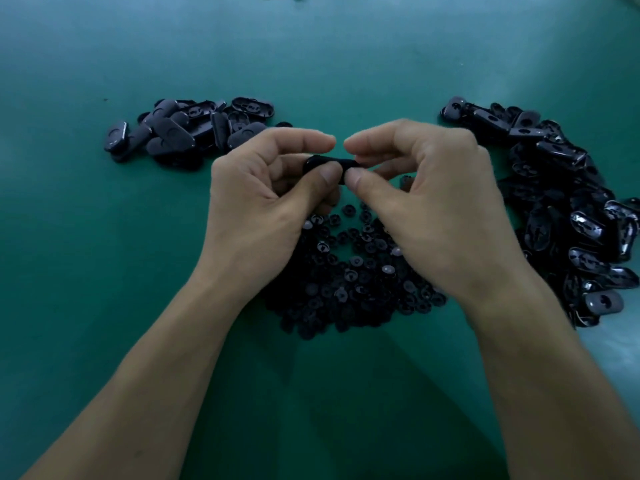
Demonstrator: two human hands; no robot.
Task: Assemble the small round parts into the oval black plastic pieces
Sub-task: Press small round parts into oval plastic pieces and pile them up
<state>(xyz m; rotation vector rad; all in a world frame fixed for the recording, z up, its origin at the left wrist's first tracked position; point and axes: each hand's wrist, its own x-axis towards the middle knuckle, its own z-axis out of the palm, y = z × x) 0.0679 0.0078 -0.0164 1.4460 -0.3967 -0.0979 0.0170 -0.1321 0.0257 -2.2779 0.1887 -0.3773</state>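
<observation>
One oval black plastic piece (323,163) is held above the table between both hands, mostly hidden by fingers. My left hand (263,199) pinches its left end with thumb and forefinger. My right hand (429,202) pinches its right end the same way. Both thumbs press on its near side. Whether a small round part sits in it is hidden. A heap of small round black parts (349,282) lies on the table under and between my wrists.
A pile of oval pieces (187,131), mostly smooth side up, lies at the left. A larger pile of oval pieces (568,209), hollow side up, runs down the right. The green table top (329,64) stretches beyond.
</observation>
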